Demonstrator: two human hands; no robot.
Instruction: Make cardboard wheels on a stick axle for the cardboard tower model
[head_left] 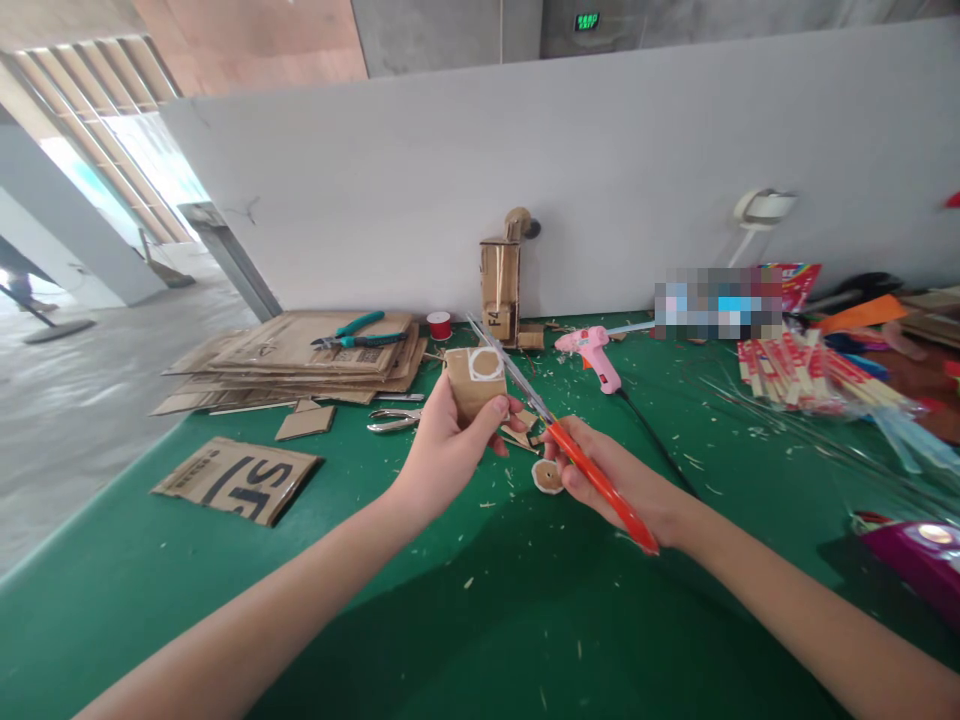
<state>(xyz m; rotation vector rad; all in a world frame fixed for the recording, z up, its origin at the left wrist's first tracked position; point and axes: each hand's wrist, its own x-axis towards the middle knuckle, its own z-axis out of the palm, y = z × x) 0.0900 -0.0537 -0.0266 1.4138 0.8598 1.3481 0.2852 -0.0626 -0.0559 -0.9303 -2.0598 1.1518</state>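
Note:
My left hand (442,440) grips a small piece of brown cardboard (466,398) with a white ring on its upper right part. In my right hand (611,465) is a pair of scissors (600,485) with red handles, its blades pointing up and left past the cardboard's right edge. The blades look close together; whether they touch the cardboard I cannot tell. Just left of my right fingers lies a round cardboard disc (548,478) with a white rim. Cardboard scraps (525,432) lie on the table behind my hands.
On the green table (480,620) are stacked cardboard sheets (300,345), teal-handled pliers (360,335), a lettered cardboard piece (238,480), a cardboard build (500,285), a pink glue gun (598,355) with its black cord, and packaged sticks (795,370). A white board (420,200) stands behind.

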